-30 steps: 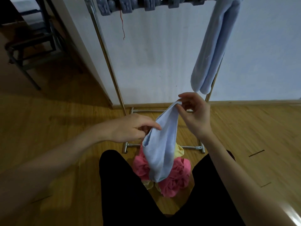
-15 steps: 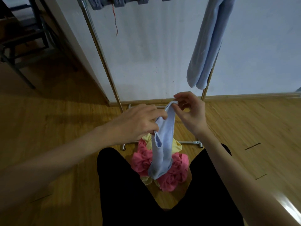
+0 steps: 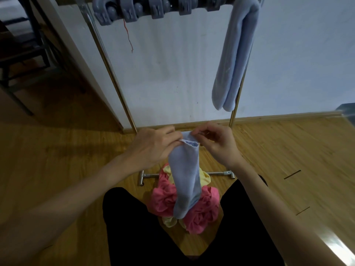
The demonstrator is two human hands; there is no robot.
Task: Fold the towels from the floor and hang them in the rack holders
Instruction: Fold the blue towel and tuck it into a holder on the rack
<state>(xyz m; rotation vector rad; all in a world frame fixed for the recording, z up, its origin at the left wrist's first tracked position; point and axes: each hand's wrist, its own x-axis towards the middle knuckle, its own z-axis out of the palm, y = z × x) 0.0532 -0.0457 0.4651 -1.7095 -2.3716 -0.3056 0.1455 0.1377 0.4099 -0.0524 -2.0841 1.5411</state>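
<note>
1. Left hand (image 3: 153,145) fingers (image 3: 172,133) curled round the top edge of the blue towel (image 3: 185,175), pinching it from the left side.
2. Right hand (image 3: 218,144) fingers (image 3: 199,132) bent and pinching the same top edge from the right, close to the left hand's fingertips.
3. Held up in the air between both hands, hanging down as a narrow, soft, doubled strip with an open fold at the top; lower end dangling over the pile on the floor.
4. Below: crumpled pink towels (image 3: 203,212) in ruffled folds and a pale yellow towel (image 3: 203,177), lying on the glossy wooden floor (image 3: 288,150) between black-clad knees (image 3: 130,217).
5. Beyond: thin shiny metal rack (image 3: 113,77) with tubular feet, standing against a white wall.
6. Up top: row of grey plastic rack holders (image 3: 146,6), and a second blue towel (image 3: 234,60) folded and hanging long from the right end.
</note>
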